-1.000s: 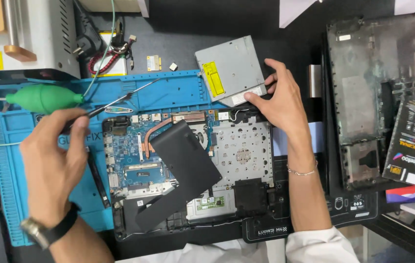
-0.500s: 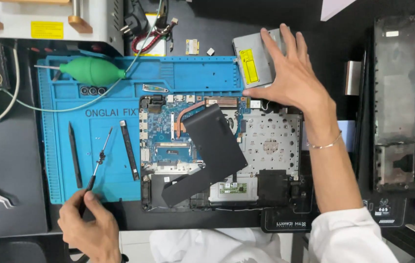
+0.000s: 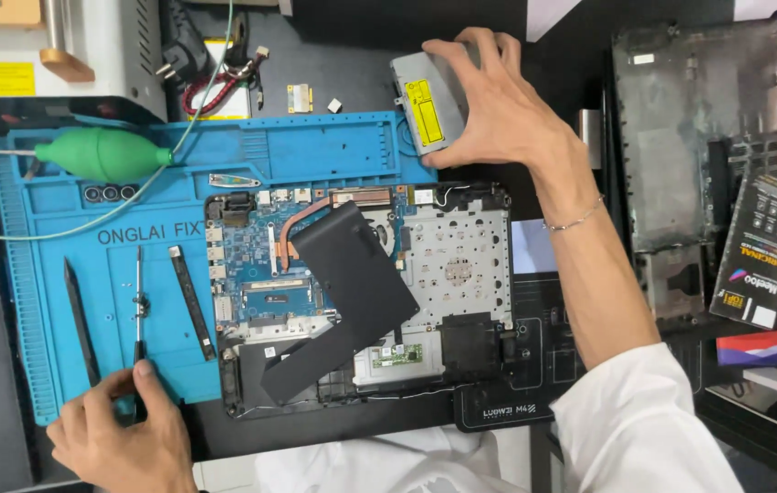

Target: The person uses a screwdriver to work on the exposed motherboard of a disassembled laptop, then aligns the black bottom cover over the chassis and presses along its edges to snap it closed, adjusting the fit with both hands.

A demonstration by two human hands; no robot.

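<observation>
A: Optical drive [image 3: 425, 110]: position?
B: Lifted above the blue mat's [image 3: 315, 151] top edge, right hand [image 3: 498, 110] clamped around it, yellow label facing the camera.
A: Left hand [image 3: 124, 438]?
B: Closed on a screwdriver [image 3: 139, 310] lying on the mat, probably for pickup.
A: The opened laptop [image 3: 361, 292]?
B: Flat, board exposed. A dark box [image 3: 758, 251] leans far right.

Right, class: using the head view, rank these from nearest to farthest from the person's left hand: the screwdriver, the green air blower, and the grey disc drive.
1. Screwdriver: on the blue mat, its handle touched by the left hand.
2. Green air blower: at the mat's top left corner.
3. Grey disc drive: far across at the top, gripped by the right hand.
</observation>
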